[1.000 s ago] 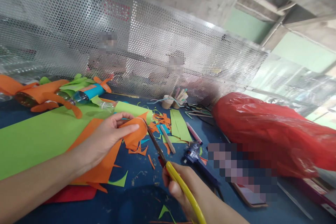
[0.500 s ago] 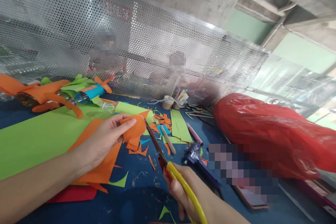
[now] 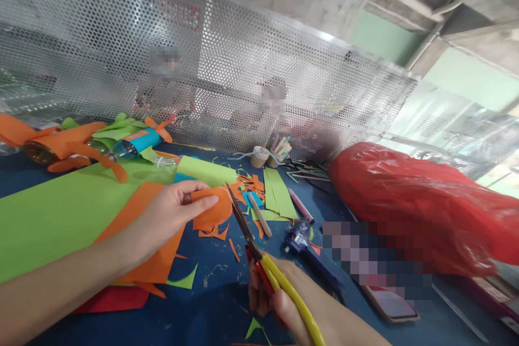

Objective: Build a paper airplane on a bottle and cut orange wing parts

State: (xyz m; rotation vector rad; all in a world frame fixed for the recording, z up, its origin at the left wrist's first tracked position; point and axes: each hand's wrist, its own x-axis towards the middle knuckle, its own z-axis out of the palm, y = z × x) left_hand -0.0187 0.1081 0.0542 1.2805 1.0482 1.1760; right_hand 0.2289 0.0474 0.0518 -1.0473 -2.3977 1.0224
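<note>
Between the thumb and fingers of my left hand (image 3: 178, 203) is an orange paper piece (image 3: 214, 215) with a rounded right edge. My right hand (image 3: 275, 286) grips a pair of scissors (image 3: 248, 232) by its yellow and red handles. The blades point up and left, their tips at the paper's right edge. Under my left forearm lie an orange sheet (image 3: 162, 248) and a large light green sheet (image 3: 52, 211). Orange paper scraps (image 3: 214, 233) are scattered just below and behind the held piece.
Paper-wrapped bottles (image 3: 141, 143) lie at the back left. Beyond the scraps stand cups with sticks and pens (image 3: 259, 158). To the right are a blue glue gun (image 3: 310, 254), a phone (image 3: 393, 303) and a red plastic bag (image 3: 409, 200). A perforated metal screen (image 3: 251, 70) borders the table's back.
My left hand has shifted slightly right and down with the orange paper, which is turned so its rounded edge faces the blades. The scissor handles look slightly further apart.
</note>
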